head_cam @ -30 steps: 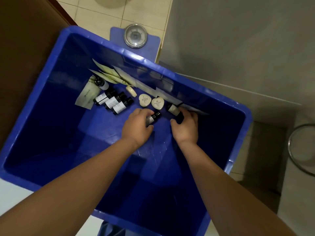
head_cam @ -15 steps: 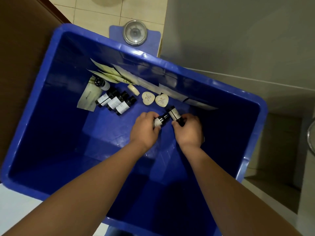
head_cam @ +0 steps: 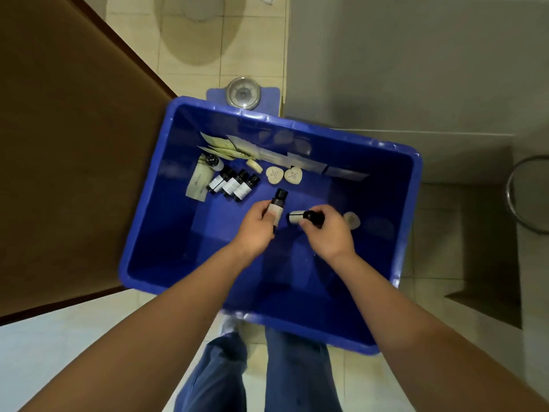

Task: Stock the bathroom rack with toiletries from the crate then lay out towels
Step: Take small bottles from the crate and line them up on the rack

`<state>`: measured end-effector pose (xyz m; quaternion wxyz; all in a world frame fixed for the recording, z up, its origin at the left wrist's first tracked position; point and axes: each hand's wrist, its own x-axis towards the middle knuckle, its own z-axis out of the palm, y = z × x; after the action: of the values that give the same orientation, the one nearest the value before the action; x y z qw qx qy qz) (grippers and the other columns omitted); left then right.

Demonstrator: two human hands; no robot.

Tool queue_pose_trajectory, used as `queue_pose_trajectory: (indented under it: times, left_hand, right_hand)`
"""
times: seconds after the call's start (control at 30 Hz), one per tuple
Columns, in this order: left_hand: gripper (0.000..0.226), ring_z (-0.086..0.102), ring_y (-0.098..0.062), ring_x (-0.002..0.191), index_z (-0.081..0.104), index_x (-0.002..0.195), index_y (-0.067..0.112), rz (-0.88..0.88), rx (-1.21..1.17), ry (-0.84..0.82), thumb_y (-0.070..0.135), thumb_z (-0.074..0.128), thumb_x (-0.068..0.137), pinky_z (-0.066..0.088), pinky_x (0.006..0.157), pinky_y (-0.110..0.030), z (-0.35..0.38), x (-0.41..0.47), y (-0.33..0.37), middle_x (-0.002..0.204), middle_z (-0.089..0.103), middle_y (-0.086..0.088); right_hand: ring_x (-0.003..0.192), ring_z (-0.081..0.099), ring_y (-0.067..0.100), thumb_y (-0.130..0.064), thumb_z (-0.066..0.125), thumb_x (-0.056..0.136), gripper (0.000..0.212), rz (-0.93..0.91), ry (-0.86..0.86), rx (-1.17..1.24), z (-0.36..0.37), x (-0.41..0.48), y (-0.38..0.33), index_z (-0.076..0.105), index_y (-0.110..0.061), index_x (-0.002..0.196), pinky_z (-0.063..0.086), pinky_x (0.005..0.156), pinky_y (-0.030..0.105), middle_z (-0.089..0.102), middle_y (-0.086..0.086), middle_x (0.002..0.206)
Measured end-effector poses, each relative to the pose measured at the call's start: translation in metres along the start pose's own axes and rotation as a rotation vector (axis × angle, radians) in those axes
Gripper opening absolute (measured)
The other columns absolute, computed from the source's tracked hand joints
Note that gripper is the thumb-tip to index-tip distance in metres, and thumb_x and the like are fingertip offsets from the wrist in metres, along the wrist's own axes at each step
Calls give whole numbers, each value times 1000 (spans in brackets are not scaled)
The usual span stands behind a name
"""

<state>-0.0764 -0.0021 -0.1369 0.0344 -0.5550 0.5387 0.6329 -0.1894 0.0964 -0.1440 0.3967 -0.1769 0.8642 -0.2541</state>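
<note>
Dark plastic is pinched in both hands: a small dark bottle with a pale label (head_cam: 276, 207) is gripped between the thumb and curled fingers of the left hand (head_cam: 258, 227), its black cap pointing away from the person, while a second small dark bottle with a white label (head_cam: 303, 217) is clamped sideways under the thumb and bent fingers of the right hand (head_cam: 328, 231). The two bottles are held just beside each other, above the floor of a large blue rectangular plastic crate (head_cam: 414, 209), and both bare forearms are stretched down into it.

Just beyond the right hand a pale heart-shaped soap (head_cam: 352, 220) is seen on the crate floor, partly hidden by the fingers. Farther off, two more cream heart-shaped soaps (head_cam: 283, 175) are laid side by side. To their left, three dark labelled bottles (head_cam: 233, 184) are packed together lying down, with a fourth bottle (head_cam: 214, 162) and a flat pale paper sachet (head_cam: 198, 182) next to them. Long flat packets (head_cam: 285, 157) are leaned along the far wall.

A round-dialled blue bathroom scale (head_cam: 243, 93) is partly covered by the far rim of the crate, on the beige tiled floor (head_cam: 252, 49). Blue trouser legs (head_cam: 297, 373) are visible below the near rim.
</note>
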Motion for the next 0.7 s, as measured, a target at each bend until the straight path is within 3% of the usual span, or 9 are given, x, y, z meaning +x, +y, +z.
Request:
queue_pose_trajectory:
  times: [0.1, 0.23, 0.33, 0.43, 0.53, 0.7]
  left_hand:
    - [28, 54, -11, 81, 49, 126, 13, 16, -68, -36, 13, 33, 103, 48, 67, -24, -10, -36, 14, 106, 57, -5]
    - [22, 56, -11, 78, 48, 116, 18, 54, -134, -85, 11, 31, 104, 49, 67, -25, -24, -84, 29, 107, 59, -6]
    - [22, 58, -13, 78, 49, 113, 19, 80, -180, -133, 11, 31, 103, 50, 64, -25, -32, -118, 39, 105, 62, -6]
    - [21, 60, -13, 75, 50, 109, 22, 123, -220, -181, 12, 32, 103, 50, 60, -25, -40, -150, 47, 97, 65, -3]
    - [22, 62, -13, 73, 48, 119, 20, 157, -218, -238, 15, 33, 104, 50, 56, -23, -50, -178, 53, 99, 67, -3]
    - [27, 66, -13, 76, 49, 127, 17, 259, -136, -293, 18, 36, 103, 50, 54, -22, -61, -220, 65, 103, 68, -2]
  right_hand:
    - [78, 57, 17, -26, 72, 82, 19, 35, 40, 117, -13, -35, -12, 57, -17, 92, 46, 66, 30, 59, -4, 83]
    - [70, 52, 15, -31, 68, 86, 21, 17, 110, 252, -28, -87, -27, 59, -12, 87, 43, 62, 31, 52, -6, 75]
    - [70, 52, 13, -33, 66, 88, 19, 1, 152, 340, -39, -126, -41, 54, -18, 86, 43, 63, 30, 55, -4, 79]
    - [80, 58, 20, -33, 66, 87, 19, 3, 183, 420, -49, -162, -53, 54, -19, 90, 52, 77, 42, 62, 5, 91]
    - [92, 64, 24, -31, 68, 87, 18, -9, 232, 512, -57, -197, -63, 56, -17, 89, 54, 87, 48, 65, 9, 97]
    - [95, 66, 25, -28, 66, 89, 14, -55, 307, 626, -72, -253, -72, 61, -16, 91, 58, 81, 44, 67, 9, 98]
